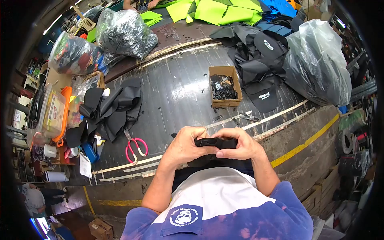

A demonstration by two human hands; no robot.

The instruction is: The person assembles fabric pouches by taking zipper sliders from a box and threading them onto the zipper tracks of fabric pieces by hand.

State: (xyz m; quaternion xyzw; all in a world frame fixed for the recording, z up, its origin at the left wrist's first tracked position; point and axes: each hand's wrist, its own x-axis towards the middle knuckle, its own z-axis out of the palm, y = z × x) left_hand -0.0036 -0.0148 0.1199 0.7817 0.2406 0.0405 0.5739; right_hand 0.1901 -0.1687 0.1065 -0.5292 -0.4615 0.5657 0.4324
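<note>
Both hands are in front of my body, close to the table's near edge. My left hand (186, 146) and my right hand (240, 146) grip a folded black fabric piece (208, 142) from its two ends, thumbs almost meeting on the near side. Part of the piece is hidden by my fingers, and more black material hangs below. Just beyond stands a cardboard box (227, 103) of small black plastic parts, with a cutter-like tool (250, 117) lying nearer. Pink-handled scissors (129, 138) rest to the left.
Black pieces (116, 104) are heaped at left, and black YAMAHA-printed pieces (266, 96) at right. Stuffed plastic bags (320, 64) stand on both sides. Bright green sheets (218, 12) lie at the back, where another person's hands (152, 4) show. An orange-rimmed bin (64, 116) is at left.
</note>
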